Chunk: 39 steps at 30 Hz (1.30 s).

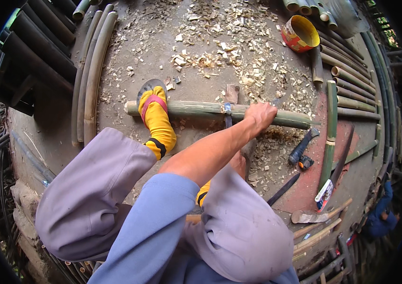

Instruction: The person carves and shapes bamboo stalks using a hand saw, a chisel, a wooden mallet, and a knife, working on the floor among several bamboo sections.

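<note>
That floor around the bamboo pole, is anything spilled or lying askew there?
Wood chips are strewn across the concrete floor behind the bamboo pole, thickest near the red and yellow bucket, which lies tipped on its side. Tools, including a blue-handled one, lie scattered to the right.

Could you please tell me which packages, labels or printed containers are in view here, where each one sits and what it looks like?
Round tin: upper right on the ground among wood chips, lying tilted, open mouth showing a yellow inside, red and yellow printed outside.
Small flat pack: lower right on the reddish floor beside a green bamboo pole, oblong, white with red and blue print.
No signs or screens.
</note>
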Motion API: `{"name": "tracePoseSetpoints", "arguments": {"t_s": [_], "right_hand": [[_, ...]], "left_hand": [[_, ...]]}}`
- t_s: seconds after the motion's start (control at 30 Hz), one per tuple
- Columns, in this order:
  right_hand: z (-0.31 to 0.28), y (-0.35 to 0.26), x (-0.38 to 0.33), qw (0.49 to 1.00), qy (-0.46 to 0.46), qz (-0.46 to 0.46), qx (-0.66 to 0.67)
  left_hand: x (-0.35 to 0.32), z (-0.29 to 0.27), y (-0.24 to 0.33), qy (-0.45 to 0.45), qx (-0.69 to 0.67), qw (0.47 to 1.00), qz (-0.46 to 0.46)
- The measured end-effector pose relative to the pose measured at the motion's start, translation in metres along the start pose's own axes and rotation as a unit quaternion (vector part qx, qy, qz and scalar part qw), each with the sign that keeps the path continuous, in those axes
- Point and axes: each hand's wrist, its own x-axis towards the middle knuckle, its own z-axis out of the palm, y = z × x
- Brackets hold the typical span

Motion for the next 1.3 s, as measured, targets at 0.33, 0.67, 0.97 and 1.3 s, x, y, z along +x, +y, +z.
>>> {"name": "tracePoseSetpoints", "arguments": {"t_s": [0.33, 0.67, 0.97, 1.3], "right_hand": [[-0.003, -0.015, 0.018, 0.997, -0.067, 0.025, -0.02], [0.015, -0.02, 0.01, 0.998, -0.058, 0.02, -0.033], [-0.064, 0.004, -0.028, 0.981, -0.12, 0.141, -0.05], [-0.178, 0.196, -0.182, 0.856, 0.345, 0.36, -0.138]], "left_hand": [[0.005, 0.0, 0.0, 0.025, 0.022, 0.999, 0.021], [0.003, -0.006, -0.004, 0.013, 0.044, 0.999, -0.001], [0.009, 0.008, -0.016, 0.038, 0.085, 0.995, 0.044], [-0.058, -0.002, -0.066, 0.168, 0.112, 0.976, 0.086]]}}
